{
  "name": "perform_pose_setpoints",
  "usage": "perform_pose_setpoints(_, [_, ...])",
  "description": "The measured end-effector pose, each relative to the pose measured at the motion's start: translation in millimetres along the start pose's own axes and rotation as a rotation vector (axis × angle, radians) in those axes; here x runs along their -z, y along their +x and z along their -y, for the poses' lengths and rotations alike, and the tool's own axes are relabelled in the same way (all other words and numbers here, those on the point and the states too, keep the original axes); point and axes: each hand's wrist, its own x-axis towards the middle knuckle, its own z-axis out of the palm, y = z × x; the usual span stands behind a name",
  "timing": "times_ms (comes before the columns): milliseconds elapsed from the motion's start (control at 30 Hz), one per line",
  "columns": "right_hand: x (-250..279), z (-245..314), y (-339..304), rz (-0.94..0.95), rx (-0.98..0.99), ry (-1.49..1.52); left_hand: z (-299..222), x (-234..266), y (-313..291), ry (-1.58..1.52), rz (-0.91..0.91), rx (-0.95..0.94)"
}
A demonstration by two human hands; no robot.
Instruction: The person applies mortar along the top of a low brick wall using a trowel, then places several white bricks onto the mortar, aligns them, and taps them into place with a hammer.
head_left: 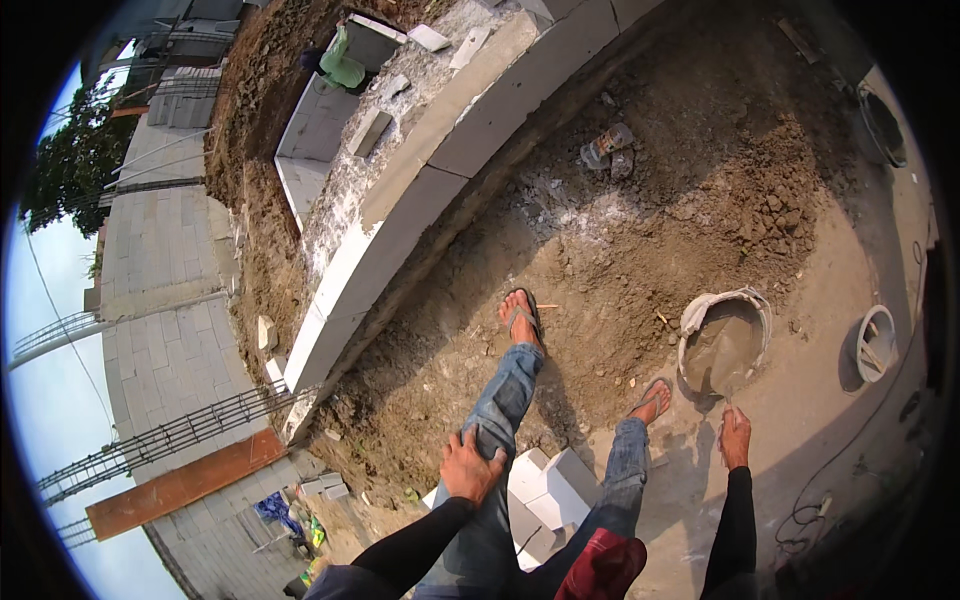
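My left hand lies on the left leg of my jeans, near the knee, with its fingers spread and nothing in it. Over on the right, my right hand is closed just below the near rim of a round bucket. What its fingers hold is too small to make out. Wet grey mortar lies in the bucket, and the rim is crusted with it. My sandalled feet stand on the soil to the left of the bucket.
A low curved wall of pale blocks runs along the left. White blocks are stacked between my legs. At the right are a small pail, a dark bucket and a cable. A plastic container lies on the soil.
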Motion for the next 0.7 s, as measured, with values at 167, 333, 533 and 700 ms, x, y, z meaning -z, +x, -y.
perform_pose_setpoints(167, [-59.4,139.0,-17.7,0.109,0.344,-0.366,11.6,3.3,11.4,-0.050,-0.051,0.015])
perform_pose_setpoints(333, [-200.2,376.7,-70.1,0.304,0.619,-0.710,13.1,18.6,24.8,-0.159,-0.017,0.135])
perform_pose_setpoints(533, [-417.8,524.9,-64.2,0.340,1.204,-0.997,23.6,27.6,36.0,-0.254,0.073,0.245])
perform_pose_setpoints(700, [-542.0,560.7,8.3,0.139,1.688,-1.187,19.1,49.5,59.5,-0.281,0.057,0.202])
